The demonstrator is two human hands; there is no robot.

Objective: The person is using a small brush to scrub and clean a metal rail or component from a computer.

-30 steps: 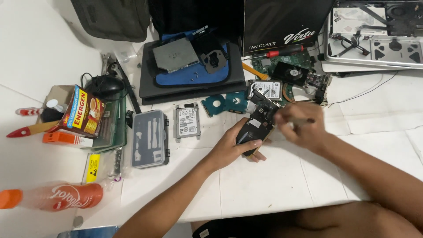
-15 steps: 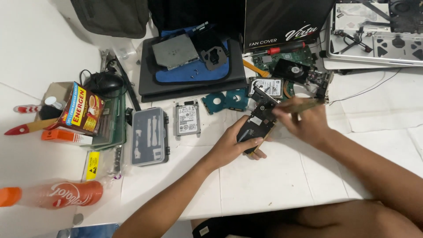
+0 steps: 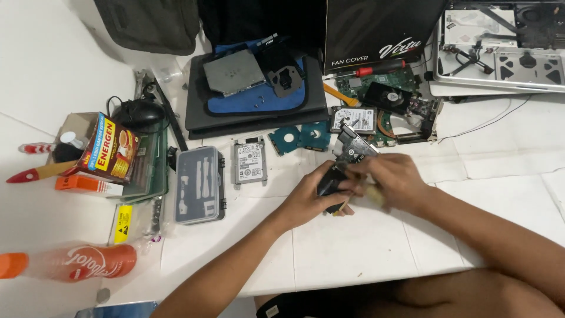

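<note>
Since half a second ago the right hand [image 3: 393, 179] has drawn in from the right and now closes over the upper end of the dark component [image 3: 344, 168]; the thin tool it held is blurred, only a pale streak showing near its fingers.

Fingers: left hand [image 3: 315, 197] curls around the lower end of the component, thumb and fingers pressed against its sides. Right fingers bunch together on the top edge, pinching it; whether they also grip the tool I cannot tell.

Component sits mid-table, lifted slightly off the white table [image 3: 365, 253], just near of the green circuit board [image 3: 400, 109].

Risk, as a judgement: the piece is gripped only at its ends, so a slip could drop it onto the table, or a hard push from the tool could scrape its contacts.

Count outward: two teal disc-shaped boards [image 3: 300, 138] just left of the hands; two bare drives, one [image 3: 248, 161] further left and one [image 3: 353, 119] far of the hands; one grey bit case [image 3: 200, 184]; one red-handled screwdriver [image 3: 376, 69]; one orange bottle [image 3: 76, 263] at near left.
</note>
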